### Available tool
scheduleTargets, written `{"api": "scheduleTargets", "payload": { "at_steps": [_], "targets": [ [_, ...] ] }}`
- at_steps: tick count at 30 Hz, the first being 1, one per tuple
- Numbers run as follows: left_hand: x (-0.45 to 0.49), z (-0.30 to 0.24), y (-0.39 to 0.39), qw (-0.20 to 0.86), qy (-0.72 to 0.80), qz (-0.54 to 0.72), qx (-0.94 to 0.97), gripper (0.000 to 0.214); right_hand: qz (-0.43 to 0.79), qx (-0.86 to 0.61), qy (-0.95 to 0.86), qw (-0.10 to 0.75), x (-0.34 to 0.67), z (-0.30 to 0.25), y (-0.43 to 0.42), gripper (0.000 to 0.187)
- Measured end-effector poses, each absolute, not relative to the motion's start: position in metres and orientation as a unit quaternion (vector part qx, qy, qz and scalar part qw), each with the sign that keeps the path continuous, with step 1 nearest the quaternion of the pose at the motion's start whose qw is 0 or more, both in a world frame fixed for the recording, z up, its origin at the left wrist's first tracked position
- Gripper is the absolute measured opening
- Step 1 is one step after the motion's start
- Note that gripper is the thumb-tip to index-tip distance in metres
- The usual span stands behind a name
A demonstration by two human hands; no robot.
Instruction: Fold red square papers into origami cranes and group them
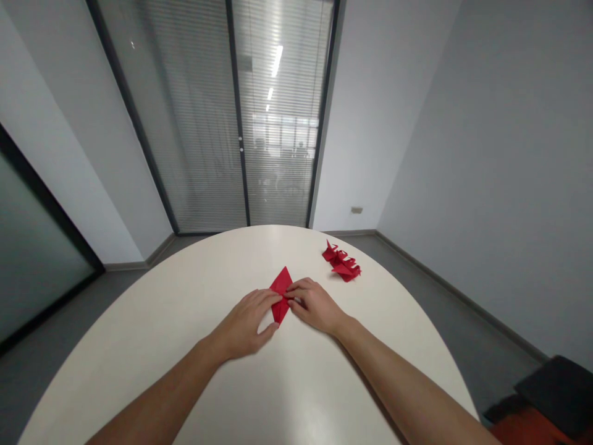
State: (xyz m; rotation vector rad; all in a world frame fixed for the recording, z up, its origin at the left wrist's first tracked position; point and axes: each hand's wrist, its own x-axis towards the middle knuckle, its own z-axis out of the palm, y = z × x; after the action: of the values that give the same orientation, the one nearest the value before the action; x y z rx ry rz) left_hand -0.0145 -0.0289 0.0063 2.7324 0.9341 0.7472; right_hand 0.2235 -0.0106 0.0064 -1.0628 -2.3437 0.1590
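Note:
A sheet of red origami paper, folded into a narrow diamond, lies on the white table in front of me. My left hand holds it from the left, fingertips pressed on its middle and the thumb at its lower point. From the right, my right hand has its fingers closed on the paper's middle, close to the left fingertips. The fingers cover the central folds. Beyond my right hand, several folded red paper cranes stand bunched together in a row.
The round white table has its curved far edge near a glazed partition with blinds. Grey walls rise on both sides. A dark and orange object, perhaps a chair, is at the lower right beside the table.

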Motion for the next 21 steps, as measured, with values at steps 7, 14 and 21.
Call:
{"api": "scheduleTargets", "payload": {
  "at_steps": [7,14,21],
  "targets": [
    [-0.012,0.013,-0.031,0.085,0.274,0.23,0.93,0.036,0.048,-0.383,-0.886,0.256,0.223,0.012,-0.012,0.025],
    [-0.011,0.017,-0.035,0.094,0.259,0.228,0.934,0.029,0.052,-0.385,-0.89,0.237,0.224,0.016,-0.014,0.025],
    [-0.013,0.018,-0.038,0.123,0.243,0.214,0.938,0.028,0.06,-0.42,-0.874,0.237,0.221,0.018,-0.018,0.029]
  ]
}}
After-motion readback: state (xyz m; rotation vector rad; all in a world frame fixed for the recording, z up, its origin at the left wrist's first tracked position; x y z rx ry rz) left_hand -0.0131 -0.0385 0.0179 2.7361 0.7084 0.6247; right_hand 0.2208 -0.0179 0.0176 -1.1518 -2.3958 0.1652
